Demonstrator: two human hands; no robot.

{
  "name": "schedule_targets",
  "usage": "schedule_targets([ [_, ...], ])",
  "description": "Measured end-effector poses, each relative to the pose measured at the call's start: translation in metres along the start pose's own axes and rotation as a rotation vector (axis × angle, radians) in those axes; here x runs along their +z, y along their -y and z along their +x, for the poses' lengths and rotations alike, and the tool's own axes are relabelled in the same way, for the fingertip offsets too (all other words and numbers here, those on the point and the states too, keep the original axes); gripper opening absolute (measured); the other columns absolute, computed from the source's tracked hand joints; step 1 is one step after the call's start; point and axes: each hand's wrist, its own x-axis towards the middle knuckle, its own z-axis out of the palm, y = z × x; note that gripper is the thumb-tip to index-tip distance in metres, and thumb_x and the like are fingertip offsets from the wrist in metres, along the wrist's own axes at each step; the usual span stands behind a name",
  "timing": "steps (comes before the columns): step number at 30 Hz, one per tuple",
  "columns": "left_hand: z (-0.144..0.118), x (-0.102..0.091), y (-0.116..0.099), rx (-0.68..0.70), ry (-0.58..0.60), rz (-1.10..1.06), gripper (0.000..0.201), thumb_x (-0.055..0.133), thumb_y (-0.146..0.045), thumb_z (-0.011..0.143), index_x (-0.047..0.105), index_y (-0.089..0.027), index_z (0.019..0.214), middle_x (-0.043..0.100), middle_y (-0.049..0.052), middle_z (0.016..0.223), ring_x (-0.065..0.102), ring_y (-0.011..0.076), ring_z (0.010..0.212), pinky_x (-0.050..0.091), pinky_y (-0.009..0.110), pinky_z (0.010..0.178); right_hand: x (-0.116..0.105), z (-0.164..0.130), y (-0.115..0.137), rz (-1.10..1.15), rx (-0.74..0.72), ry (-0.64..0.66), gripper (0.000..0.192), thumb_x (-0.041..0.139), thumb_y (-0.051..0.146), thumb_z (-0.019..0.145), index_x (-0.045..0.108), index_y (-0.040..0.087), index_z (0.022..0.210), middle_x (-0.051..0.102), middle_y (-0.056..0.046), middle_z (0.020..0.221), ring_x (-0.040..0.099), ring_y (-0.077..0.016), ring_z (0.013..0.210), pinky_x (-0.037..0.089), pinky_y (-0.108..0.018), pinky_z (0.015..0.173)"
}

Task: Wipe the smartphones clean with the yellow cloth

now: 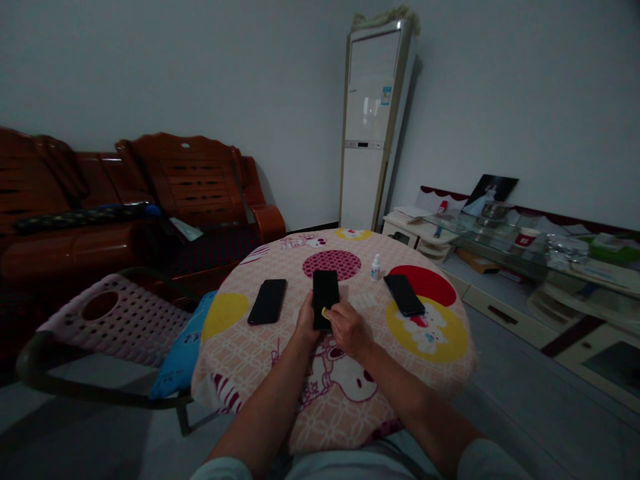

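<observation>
A black smartphone lies in front of me at the middle of the round table, its dark screen facing up. My left hand is closed around its left edge. Pinched in the fingers of my right hand is a small yellow piece, maybe a pad or cloth, pressed against the lower part of the screen. A second dark phone rests to the left, and a third phone to the right. Beyond my right hand stands a small white bottle, with a pale, flat, whitish piece nearer to me.
A patterned cloth covers the table. At left stands a woven chair with a blue cushion, and behind it wooden seats. A tall air conditioner fills the corner. A cluttered low cabinet runs along the right.
</observation>
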Motion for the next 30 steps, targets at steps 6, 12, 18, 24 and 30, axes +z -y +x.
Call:
schedule_targets([
  [6,-0.005,0.003,0.004,-0.017,0.170,-0.001,0.069,0.027,-0.061,0.092,0.065,-0.005,0.105,0.070,0.016,0.084,0.068,0.0235,0.080,0.056,0.033,0.072,0.000,0.000,0.011,-0.035,-0.078,0.086,0.028,0.038,0.016,0.095,0.064,0.014,0.103,0.058,-0.010,0.093,0.050,-0.0217,0.090,0.047,-0.035,0.082],
  [12,-0.002,0.000,0.010,-0.051,0.219,0.062,0.068,0.034,-0.067,0.088,0.066,-0.008,0.099,0.069,0.014,0.081,0.068,0.0235,0.081,0.056,0.032,0.072,0.000,0.004,0.009,-0.095,-0.052,0.011,0.028,0.038,0.016,0.096,0.066,0.014,0.100,0.058,-0.009,0.088,0.050,-0.0208,0.086,0.046,-0.033,0.079],
  [18,-0.004,0.002,0.019,-0.095,0.121,0.208,0.059,0.043,-0.068,0.084,0.065,-0.013,0.086,0.068,0.010,0.077,0.068,0.0235,0.083,0.054,0.029,0.071,-0.001,0.009,-0.012,-0.157,0.077,-0.125,0.028,0.040,0.016,0.095,0.067,0.016,0.103,0.057,-0.009,0.087,0.050,-0.0214,0.086,0.046,-0.034,0.079],
  [24,-0.006,0.003,0.026,-0.143,0.212,0.329,0.065,0.037,-0.068,0.085,0.065,-0.013,0.106,0.071,0.013,0.084,0.069,0.0242,0.072,0.054,0.034,0.067,-0.005,0.010,-0.039,-0.191,0.179,-0.235,0.031,0.037,0.015,0.095,0.066,0.016,0.105,0.057,-0.010,0.090,0.050,-0.0213,0.089,0.046,-0.035,0.081],
  [30,-0.007,-0.001,0.028,-0.206,0.287,0.433,0.071,0.032,-0.071,0.084,0.067,-0.011,0.096,0.071,0.017,0.078,0.067,0.0240,0.062,0.054,0.034,0.061,-0.011,0.011,-0.053,-0.225,0.245,-0.285,0.031,0.036,0.015,0.095,0.066,0.014,0.104,0.057,-0.010,0.089,0.050,-0.0216,0.089,0.045,-0.035,0.080],
])
